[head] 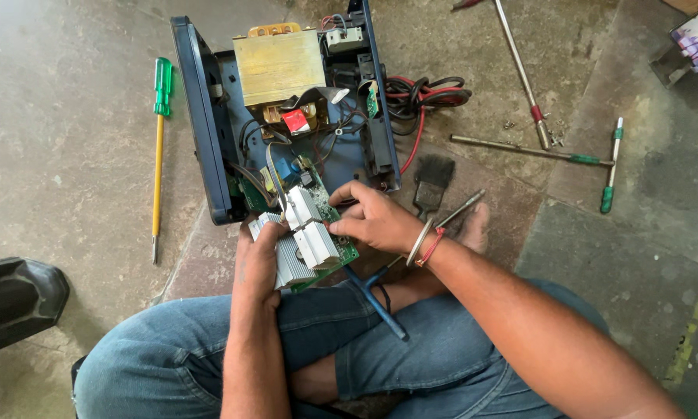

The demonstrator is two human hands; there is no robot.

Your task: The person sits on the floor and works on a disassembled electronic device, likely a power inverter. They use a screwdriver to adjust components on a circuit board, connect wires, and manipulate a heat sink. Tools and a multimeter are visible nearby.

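mid-frame, left hand (260, 260) fingers clamp the green circuit board (310, 233) from beneath; right hand (376, 219) fingers pinch its heatsink (316, 242), beside the open blue casing (209, 124). next calls for gentle freeing.

bare grey concrete floor (69, 155), stained, cracked; daylight; yellow paint mark (687, 345) at right.

A green circuit board (318, 233) with ribbed white heat sinks (306, 237) lies tilted at frame centre, below the open blue case (201, 116).
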